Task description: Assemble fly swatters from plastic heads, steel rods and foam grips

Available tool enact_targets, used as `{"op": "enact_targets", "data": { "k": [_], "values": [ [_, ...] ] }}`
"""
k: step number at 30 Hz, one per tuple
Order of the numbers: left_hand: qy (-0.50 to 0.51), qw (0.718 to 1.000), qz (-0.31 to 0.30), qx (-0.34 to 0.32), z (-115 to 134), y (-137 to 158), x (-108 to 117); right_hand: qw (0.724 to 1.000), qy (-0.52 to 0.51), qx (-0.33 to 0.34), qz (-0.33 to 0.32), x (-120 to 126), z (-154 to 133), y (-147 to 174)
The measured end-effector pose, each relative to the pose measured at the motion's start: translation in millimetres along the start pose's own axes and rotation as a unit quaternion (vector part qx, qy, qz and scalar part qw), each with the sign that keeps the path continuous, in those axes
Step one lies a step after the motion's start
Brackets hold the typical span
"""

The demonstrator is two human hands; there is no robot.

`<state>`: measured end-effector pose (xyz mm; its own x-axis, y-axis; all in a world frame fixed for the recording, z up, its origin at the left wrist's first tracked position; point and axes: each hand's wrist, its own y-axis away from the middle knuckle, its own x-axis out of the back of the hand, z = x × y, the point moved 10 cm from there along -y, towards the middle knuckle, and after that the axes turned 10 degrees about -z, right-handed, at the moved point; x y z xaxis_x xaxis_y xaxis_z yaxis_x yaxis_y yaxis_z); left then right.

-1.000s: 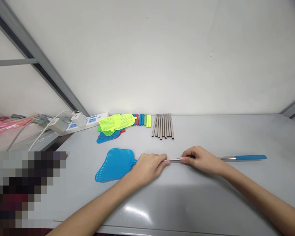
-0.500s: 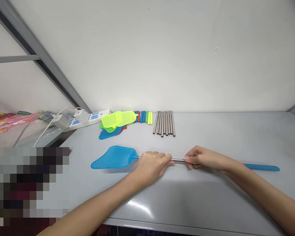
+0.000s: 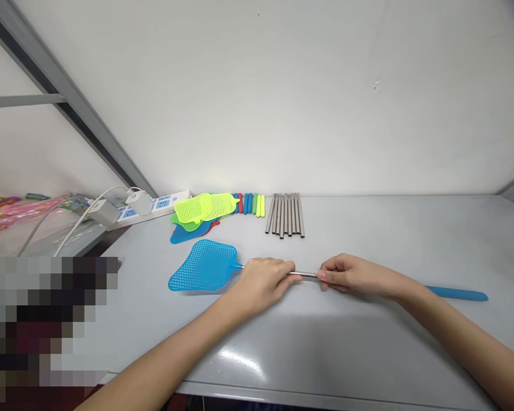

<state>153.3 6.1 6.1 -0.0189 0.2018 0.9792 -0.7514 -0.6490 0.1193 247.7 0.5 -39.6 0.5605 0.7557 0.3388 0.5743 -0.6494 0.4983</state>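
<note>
A blue fly swatter (image 3: pixel 208 265) lies crosswise in front of me, its perforated head to the left and its blue handle (image 3: pixel 456 293) to the right. My left hand (image 3: pixel 265 282) is closed around the metal rod near the head. Between the hands a short stretch of the rod (image 3: pixel 304 274) shows. Thumb and fingers of my right hand (image 3: pixel 340 273) pinch that rod farther right. The stretch from there to the handle is hidden behind my right hand and forearm.
Behind lie yellow, green and blue swatter heads (image 3: pixel 205 206), several coloured handles (image 3: pixel 251 204) and several metal rods (image 3: pixel 285 215) along the wall. A power strip (image 3: pixel 163 204) with plugged-in chargers stands at the left. A pixelated patch covers the lower left.
The swatter head has turned and tilted, shifting slightly right and up. My left hand has come a little closer to my right hand, and less rod shows between them.
</note>
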Motion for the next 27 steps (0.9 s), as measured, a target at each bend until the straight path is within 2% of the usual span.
{"op": "enact_targets", "data": {
  "k": [4, 8, 11, 14, 19, 23, 27],
  "values": [
    [0.019, 1.0, -0.009, 0.001, -10.3, 2.3, 6.7, 0.998, 0.032, 0.019, 0.046, 9.7, -2.9, -1.9],
    [0.002, 0.998, -0.017, 0.053, -32.7, 5.8, 11.3, 0.996, 0.053, 0.016, 0.063, 19.9, -2.9, 1.3],
    [-0.002, 0.998, -0.028, 0.053, -38.0, 5.2, 8.1, 0.994, 0.074, 0.011, 0.074, 28.3, -1.9, 5.9],
    [-0.014, 0.999, -0.01, 0.043, -35.4, 3.4, 8.9, 0.988, 0.104, -0.005, 0.114, 39.4, -0.9, 12.8],
    [-0.026, 0.996, 0.035, 0.08, -39.8, 5.3, 17.5, 0.967, 0.162, 0.005, 0.197, 50.6, -11.1, 24.4],
    [-0.024, 0.996, 0.034, 0.078, -40.2, 5.7, 14.5, 0.966, 0.177, 0.008, 0.19, 45.6, -11.8, 22.4],
    [-0.041, 0.996, 0.027, 0.073, -36.2, 4.6, 9.8, 0.983, 0.132, 0.014, 0.13, 38.0, -2.9, 13.6]
  ]
}}
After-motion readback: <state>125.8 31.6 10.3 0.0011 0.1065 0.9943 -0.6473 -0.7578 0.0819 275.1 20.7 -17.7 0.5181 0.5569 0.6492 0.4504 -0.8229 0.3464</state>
